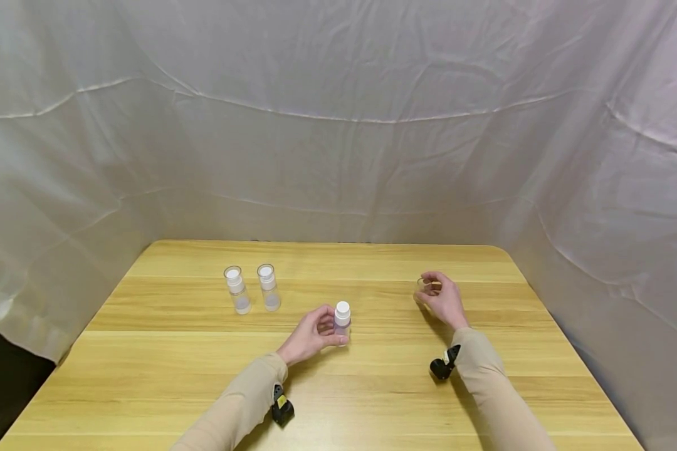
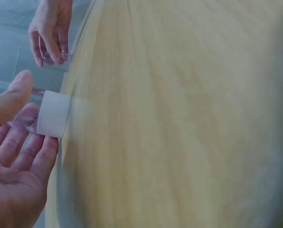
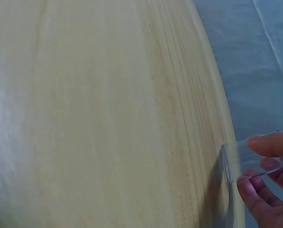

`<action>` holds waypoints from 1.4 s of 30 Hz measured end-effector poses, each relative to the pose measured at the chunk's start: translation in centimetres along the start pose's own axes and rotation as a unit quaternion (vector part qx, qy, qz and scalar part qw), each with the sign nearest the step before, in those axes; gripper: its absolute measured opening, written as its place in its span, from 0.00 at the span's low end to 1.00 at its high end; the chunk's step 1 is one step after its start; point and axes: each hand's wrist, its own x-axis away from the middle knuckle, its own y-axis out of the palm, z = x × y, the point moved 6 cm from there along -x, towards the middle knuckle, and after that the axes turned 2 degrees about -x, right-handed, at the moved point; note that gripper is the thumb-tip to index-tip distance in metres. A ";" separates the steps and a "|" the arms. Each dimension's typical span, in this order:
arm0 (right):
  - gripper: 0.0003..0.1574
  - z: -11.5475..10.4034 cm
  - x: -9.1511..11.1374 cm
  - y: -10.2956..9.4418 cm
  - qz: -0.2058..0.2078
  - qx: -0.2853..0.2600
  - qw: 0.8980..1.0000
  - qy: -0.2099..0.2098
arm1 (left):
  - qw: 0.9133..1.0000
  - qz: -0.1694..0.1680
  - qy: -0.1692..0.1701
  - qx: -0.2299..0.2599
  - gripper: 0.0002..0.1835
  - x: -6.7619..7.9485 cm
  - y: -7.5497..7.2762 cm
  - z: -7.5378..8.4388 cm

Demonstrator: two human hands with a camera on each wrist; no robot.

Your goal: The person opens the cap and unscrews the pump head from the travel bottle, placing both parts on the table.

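Observation:
My left hand (image 1: 311,335) grips a small clear pump bottle (image 1: 342,316) near the middle of the table, thumb on one side and fingers on the other. The bottle's white top points up in the head view. From the left wrist, a white cylindrical part (image 2: 53,114) sticks out past the fingers. Farther right, my right hand (image 1: 443,302) holds a clear, open-ended cap (image 3: 236,159) between thumb and fingertips. Its see-through wall shows over the table edge in the right wrist view; fingers partly hide it in the head view.
Two similar bottles with clear caps over white tops, a left one (image 1: 237,290) and a right one (image 1: 269,288), stand upright at the back left of the wooden table (image 1: 372,401). Grey sheeting (image 1: 338,156) hangs behind the table and along both sides.

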 end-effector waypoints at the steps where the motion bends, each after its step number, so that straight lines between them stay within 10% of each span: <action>1: 0.27 0.0 0.0 0.0 0.000 -0.001 1.000 0.001 | 1.000 0.000 0.000 0.000 0.21 0.0 0.0 0.0; 12: 0.37 -1.3 1.1 0.2 0.000 0.009 1.000 -0.018 | 1.000 -0.003 -0.003 -0.001 0.22 0.0 0.1 -0.1; 18: 0.34 -6.2 3.9 1.3 0.051 -0.030 0.994 -0.096 | 1.000 0.001 -0.004 -0.001 0.21 0.0 -0.1 -0.1; 25: 0.20 -11.8 7.7 4.9 0.004 -0.136 0.975 -0.178 | 1.000 0.002 0.001 0.002 0.21 -0.1 -0.1 -0.1; 42: 0.27 -14.5 9.7 8.6 -0.030 -0.030 0.969 -0.242 | 0.999 -0.013 0.020 0.021 0.20 0.0 0.0 0.1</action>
